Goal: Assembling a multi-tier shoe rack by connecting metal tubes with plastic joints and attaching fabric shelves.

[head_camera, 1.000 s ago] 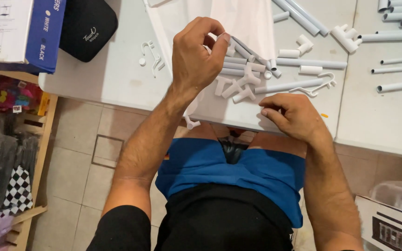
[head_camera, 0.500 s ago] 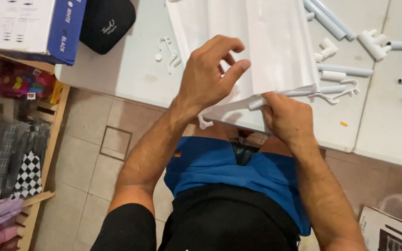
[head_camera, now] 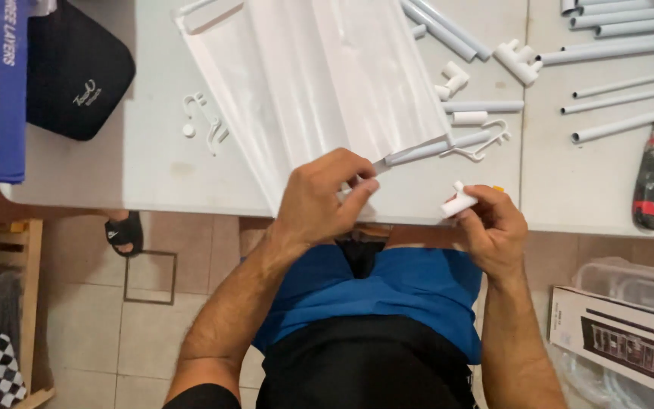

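A white table [head_camera: 153, 170] stands over a floor of pale beige tiles [head_camera: 153, 333], with a wooden rack [head_camera: 17, 250] below the table's near left corner, all evenly lit.

Head camera, looking straight down.
It sits close above the white table [head_camera: 153, 167] edge, the person's lap and the tiled floor [head_camera: 153, 333]; one view only.
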